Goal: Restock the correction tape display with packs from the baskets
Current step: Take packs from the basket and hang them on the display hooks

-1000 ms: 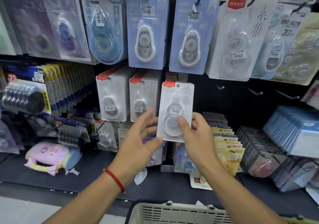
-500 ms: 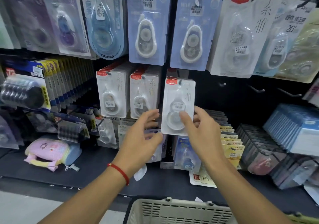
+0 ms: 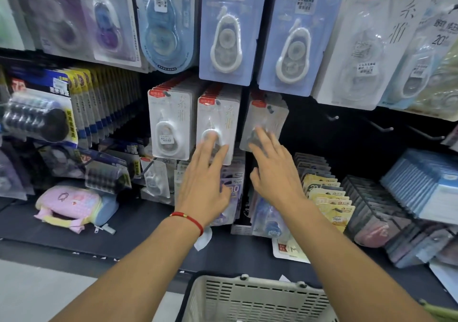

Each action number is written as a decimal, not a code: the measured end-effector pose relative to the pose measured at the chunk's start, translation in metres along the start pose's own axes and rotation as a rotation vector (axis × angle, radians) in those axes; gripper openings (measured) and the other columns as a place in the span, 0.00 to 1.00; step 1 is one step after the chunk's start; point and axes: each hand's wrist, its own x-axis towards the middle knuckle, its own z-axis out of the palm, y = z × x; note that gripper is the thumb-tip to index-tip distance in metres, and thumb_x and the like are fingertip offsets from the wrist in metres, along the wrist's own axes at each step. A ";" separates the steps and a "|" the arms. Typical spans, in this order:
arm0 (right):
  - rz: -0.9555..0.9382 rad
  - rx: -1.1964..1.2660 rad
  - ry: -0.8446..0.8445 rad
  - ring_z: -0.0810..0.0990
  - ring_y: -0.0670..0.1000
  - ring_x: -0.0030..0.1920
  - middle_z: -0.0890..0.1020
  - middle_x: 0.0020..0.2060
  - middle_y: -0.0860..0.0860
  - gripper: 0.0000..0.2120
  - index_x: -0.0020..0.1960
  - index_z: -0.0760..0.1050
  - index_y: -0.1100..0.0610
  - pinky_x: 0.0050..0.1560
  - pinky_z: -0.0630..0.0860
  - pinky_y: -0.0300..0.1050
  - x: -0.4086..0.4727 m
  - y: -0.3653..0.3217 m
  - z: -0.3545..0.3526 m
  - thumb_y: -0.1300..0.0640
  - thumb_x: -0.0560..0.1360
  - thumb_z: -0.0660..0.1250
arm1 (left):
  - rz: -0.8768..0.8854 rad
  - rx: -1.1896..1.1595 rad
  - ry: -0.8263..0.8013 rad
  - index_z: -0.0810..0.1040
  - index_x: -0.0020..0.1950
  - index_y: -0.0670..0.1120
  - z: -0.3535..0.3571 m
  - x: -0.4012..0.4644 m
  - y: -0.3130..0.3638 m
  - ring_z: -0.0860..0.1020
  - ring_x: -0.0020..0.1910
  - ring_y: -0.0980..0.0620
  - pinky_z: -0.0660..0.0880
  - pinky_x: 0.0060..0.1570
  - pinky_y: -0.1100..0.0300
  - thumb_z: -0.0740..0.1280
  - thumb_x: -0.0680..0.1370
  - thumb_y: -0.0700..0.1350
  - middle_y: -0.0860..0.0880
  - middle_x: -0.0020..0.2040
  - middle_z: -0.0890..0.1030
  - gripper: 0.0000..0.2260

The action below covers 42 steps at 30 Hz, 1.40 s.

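A white correction tape pack (image 3: 269, 117) with a red tab hangs on a display hook, third in a row beside two fuller rows of the same packs (image 3: 171, 123) (image 3: 218, 118). My right hand (image 3: 272, 170) reaches up with straight fingers, its fingertips touching the lower part of that hanging pack. My left hand (image 3: 205, 180), a red string on its wrist, is spread open in front of the middle row, fingertips near its front pack. Both hands are motion-blurred. A beige plastic basket (image 3: 247, 297) sits at the bottom of the view.
Larger blue and white tape packs (image 3: 228, 31) hang above. Bare hooks (image 3: 381, 126) stick out to the right of the third row. Trays of packs (image 3: 327, 197) stand on the dark shelf below, with blue boxes (image 3: 426, 185) right and a pink pouch (image 3: 69, 205) left.
The pack my right hand pinched has gone back onto the hook and now hangs free. Both hands opened; the right fingers push it back, the left moved up toward the middle row.
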 end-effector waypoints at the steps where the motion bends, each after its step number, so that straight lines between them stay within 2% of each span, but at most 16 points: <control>1: 0.002 -0.004 -0.007 0.44 0.56 0.85 0.45 0.86 0.50 0.29 0.80 0.64 0.54 0.79 0.61 0.59 0.008 0.003 0.002 0.60 0.79 0.64 | 0.004 0.005 -0.006 0.62 0.84 0.47 0.000 0.000 -0.001 0.48 0.85 0.46 0.62 0.81 0.46 0.72 0.75 0.37 0.50 0.87 0.46 0.38; 6: -0.013 -0.025 0.012 0.55 0.60 0.83 0.56 0.85 0.53 0.26 0.71 0.73 0.59 0.71 0.73 0.62 0.026 0.012 0.004 0.63 0.73 0.69 | 0.027 0.010 -0.029 0.61 0.84 0.47 0.000 -0.001 -0.007 0.47 0.86 0.47 0.63 0.80 0.46 0.72 0.75 0.37 0.51 0.87 0.43 0.39; 10: -0.037 -0.052 0.029 0.56 0.60 0.83 0.57 0.84 0.54 0.25 0.70 0.74 0.59 0.73 0.69 0.60 0.022 0.015 0.008 0.63 0.73 0.69 | 0.036 0.000 -0.029 0.62 0.84 0.47 -0.004 -0.001 -0.010 0.48 0.85 0.48 0.63 0.80 0.49 0.72 0.76 0.37 0.53 0.87 0.44 0.38; 13: -0.016 0.053 0.052 0.63 0.59 0.79 0.62 0.82 0.55 0.22 0.70 0.75 0.59 0.72 0.69 0.57 -0.003 0.020 0.007 0.64 0.75 0.67 | 0.039 -0.009 -0.056 0.66 0.82 0.46 -0.009 -0.004 -0.007 0.55 0.83 0.45 0.59 0.79 0.50 0.71 0.77 0.38 0.48 0.86 0.55 0.34; 16: 0.017 0.262 0.058 0.77 0.56 0.65 0.77 0.70 0.52 0.19 0.68 0.77 0.57 0.63 0.76 0.57 -0.052 0.032 0.018 0.64 0.78 0.65 | 0.054 -0.008 -0.206 0.75 0.75 0.45 -0.009 -0.014 -0.003 0.68 0.75 0.41 0.65 0.75 0.50 0.69 0.77 0.38 0.44 0.75 0.74 0.25; 18: 0.080 0.362 -0.017 0.81 0.51 0.52 0.84 0.58 0.49 0.15 0.64 0.80 0.54 0.53 0.79 0.48 -0.091 0.041 0.029 0.62 0.79 0.66 | 0.113 0.073 -0.348 0.77 0.72 0.45 -0.003 -0.028 0.000 0.73 0.70 0.40 0.70 0.70 0.48 0.68 0.77 0.39 0.44 0.69 0.79 0.22; 20: 0.125 0.371 -0.186 0.82 0.50 0.45 0.87 0.48 0.48 0.11 0.58 0.82 0.51 0.47 0.78 0.40 -0.129 0.050 0.044 0.59 0.79 0.67 | 0.205 0.182 -0.490 0.78 0.72 0.47 0.012 -0.049 0.006 0.74 0.68 0.40 0.73 0.66 0.45 0.67 0.77 0.41 0.45 0.67 0.80 0.22; 22: 0.142 0.353 -0.424 0.83 0.54 0.46 0.86 0.43 0.47 0.09 0.56 0.83 0.50 0.47 0.78 0.47 -0.165 0.056 0.066 0.58 0.79 0.66 | 0.260 0.246 -0.645 0.76 0.73 0.49 0.037 -0.080 0.013 0.74 0.67 0.42 0.74 0.64 0.46 0.65 0.78 0.42 0.47 0.67 0.80 0.22; 24: 0.168 0.328 -0.667 0.83 0.56 0.52 0.86 0.48 0.48 0.10 0.58 0.83 0.50 0.51 0.77 0.48 -0.202 0.060 0.094 0.56 0.80 0.66 | 0.234 0.239 -0.801 0.76 0.73 0.51 0.069 -0.120 0.014 0.74 0.68 0.45 0.73 0.66 0.48 0.65 0.79 0.43 0.49 0.69 0.78 0.22; 27: 0.240 0.279 -0.978 0.81 0.57 0.62 0.83 0.62 0.53 0.15 0.66 0.79 0.52 0.61 0.76 0.47 -0.266 0.069 0.144 0.56 0.81 0.65 | 0.052 0.162 -1.002 0.76 0.73 0.52 0.115 -0.193 0.005 0.72 0.72 0.47 0.70 0.71 0.53 0.65 0.81 0.44 0.49 0.72 0.77 0.20; 30: 0.306 0.179 -1.180 0.74 0.60 0.72 0.72 0.75 0.56 0.24 0.78 0.67 0.56 0.70 0.72 0.52 -0.331 0.080 0.186 0.56 0.83 0.64 | -0.198 0.065 -1.146 0.69 0.79 0.51 0.142 -0.258 -0.002 0.71 0.74 0.47 0.68 0.73 0.56 0.66 0.82 0.43 0.47 0.75 0.74 0.24; 32: 0.314 0.089 -1.173 0.72 0.61 0.74 0.65 0.79 0.56 0.28 0.80 0.60 0.56 0.74 0.71 0.56 -0.360 0.083 0.206 0.57 0.83 0.64 | -0.376 -0.032 -1.149 0.65 0.82 0.51 0.152 -0.282 0.001 0.72 0.73 0.47 0.69 0.72 0.58 0.67 0.82 0.41 0.45 0.75 0.74 0.28; 35: 0.429 0.131 -1.163 0.55 0.62 0.84 0.45 0.86 0.52 0.40 0.86 0.44 0.52 0.82 0.56 0.60 -0.381 0.077 0.231 0.53 0.84 0.66 | -0.618 -0.172 -1.028 0.68 0.80 0.50 0.168 -0.296 0.012 0.75 0.70 0.49 0.71 0.69 0.60 0.68 0.81 0.40 0.45 0.72 0.76 0.27; 36: 0.462 0.147 -1.163 0.52 0.61 0.84 0.43 0.86 0.52 0.43 0.86 0.41 0.51 0.83 0.54 0.60 -0.383 0.075 0.239 0.53 0.84 0.67 | -0.670 -0.196 -0.989 0.70 0.78 0.50 0.173 -0.298 0.014 0.76 0.69 0.49 0.71 0.68 0.60 0.69 0.81 0.40 0.45 0.70 0.77 0.26; 40: 0.502 0.117 -1.099 0.56 0.62 0.83 0.50 0.84 0.58 0.45 0.86 0.47 0.52 0.83 0.57 0.59 -0.384 0.069 0.254 0.65 0.79 0.71 | -0.747 -0.200 -0.943 0.74 0.74 0.51 0.184 -0.298 0.016 0.77 0.61 0.50 0.74 0.66 0.58 0.69 0.80 0.40 0.47 0.65 0.79 0.22; 42: 0.488 0.136 -1.097 0.60 0.62 0.81 0.54 0.82 0.59 0.43 0.84 0.53 0.53 0.82 0.60 0.59 -0.385 0.070 0.253 0.67 0.76 0.73 | -0.772 -0.211 -0.924 0.76 0.72 0.51 0.187 -0.295 0.015 0.76 0.57 0.51 0.74 0.63 0.60 0.69 0.80 0.40 0.47 0.63 0.80 0.20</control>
